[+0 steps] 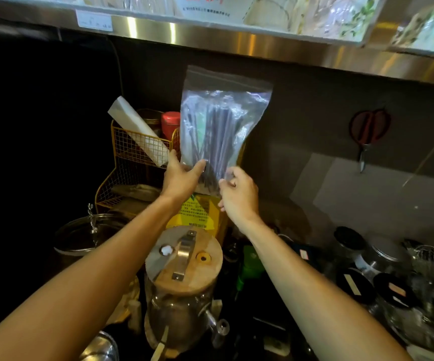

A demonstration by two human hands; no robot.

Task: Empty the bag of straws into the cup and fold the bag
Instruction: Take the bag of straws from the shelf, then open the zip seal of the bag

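A clear zip-top plastic bag stands upright in the air at the centre of the head view, its sealed strip at the top. Inside it is a bundle of dark straws with a green one among them. My left hand grips the bag's lower left part around the straw ends. My right hand pinches the bag's lower right corner. I cannot pick out the cup among the containers below.
Behind the bag stands a yellow wire rack with a white roll and a red-lidded jar. Below are a yellow box, a glass dispenser with a wooden lid, a glass bowl and several black-lidded jars. Scissors hang on the wall.
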